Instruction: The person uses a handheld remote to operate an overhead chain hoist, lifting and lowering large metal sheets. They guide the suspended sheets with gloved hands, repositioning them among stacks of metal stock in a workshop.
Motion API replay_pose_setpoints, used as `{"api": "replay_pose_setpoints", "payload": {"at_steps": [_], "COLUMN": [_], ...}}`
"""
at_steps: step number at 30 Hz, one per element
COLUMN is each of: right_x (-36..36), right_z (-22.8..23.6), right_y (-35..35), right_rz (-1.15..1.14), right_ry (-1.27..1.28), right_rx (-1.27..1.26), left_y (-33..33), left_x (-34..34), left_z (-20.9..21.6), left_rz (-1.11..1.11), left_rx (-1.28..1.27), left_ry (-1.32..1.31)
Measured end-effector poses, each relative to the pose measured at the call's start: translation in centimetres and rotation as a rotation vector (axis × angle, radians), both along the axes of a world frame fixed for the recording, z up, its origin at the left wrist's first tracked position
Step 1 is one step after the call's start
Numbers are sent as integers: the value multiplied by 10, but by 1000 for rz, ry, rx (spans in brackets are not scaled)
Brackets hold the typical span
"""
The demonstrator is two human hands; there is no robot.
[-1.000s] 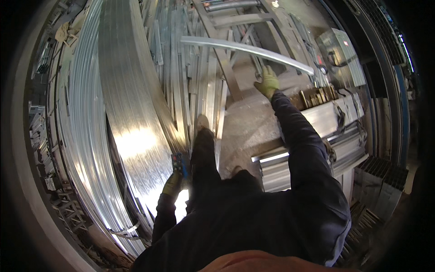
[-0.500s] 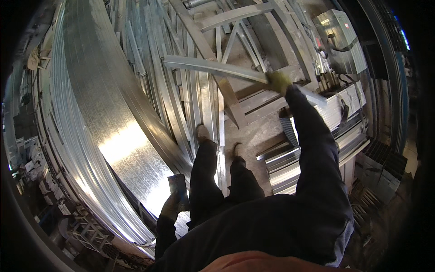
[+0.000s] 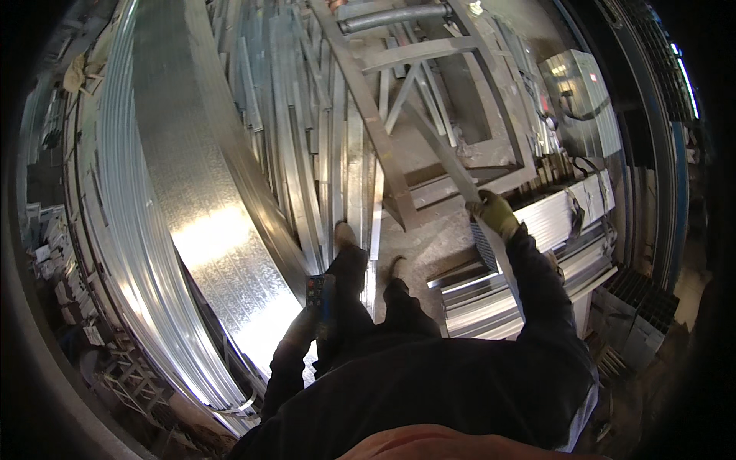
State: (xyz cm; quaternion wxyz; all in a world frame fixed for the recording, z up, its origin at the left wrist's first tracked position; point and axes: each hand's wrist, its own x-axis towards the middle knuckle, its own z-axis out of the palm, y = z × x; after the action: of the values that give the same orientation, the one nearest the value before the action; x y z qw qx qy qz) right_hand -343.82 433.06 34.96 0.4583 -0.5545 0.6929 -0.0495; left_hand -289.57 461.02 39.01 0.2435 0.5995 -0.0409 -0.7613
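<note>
Right hand (image 3: 498, 215) clasps 1 bar (image 3: 446, 157), slanting forward-left and back from the grip; left hand (image 3: 303, 325), farther off, clutches a remote (image 3: 315, 292).

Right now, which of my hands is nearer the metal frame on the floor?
Right. Your right hand, gripping a metal bar, is just below the metal frame; your left hand, holding a push-button handset, is farther off, lower left.

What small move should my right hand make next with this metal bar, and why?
Perhaps lower the metal bar toward the stacked profiles: your right hand grips it partway along, its near end appears above that stack, and your left hand holds a keypad device.
</note>
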Motion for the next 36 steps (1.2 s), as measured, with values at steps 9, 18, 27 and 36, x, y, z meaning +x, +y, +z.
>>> {"api": "replay_pose_setpoints", "payload": {"at_steps": [9,18,27,36], "right_x": [76,157,169,319], "right_z": [-85,-22,-4,104], "right_y": [-171,-89,-102,-226], "right_rz": [238,373,160,-29], "right_ry": [512,458,238,-500], "right_rx": [-313,-96,-194,147], "left_y": [-14,-29,-161,-390], "left_x": [95,152,169,179], "left_z": [42,39,78,115], "left_rz": [100,371,262,159], "left_rx": [-59,-122,-166,-310], "left_ry": [-29,57,-140,-148]}}
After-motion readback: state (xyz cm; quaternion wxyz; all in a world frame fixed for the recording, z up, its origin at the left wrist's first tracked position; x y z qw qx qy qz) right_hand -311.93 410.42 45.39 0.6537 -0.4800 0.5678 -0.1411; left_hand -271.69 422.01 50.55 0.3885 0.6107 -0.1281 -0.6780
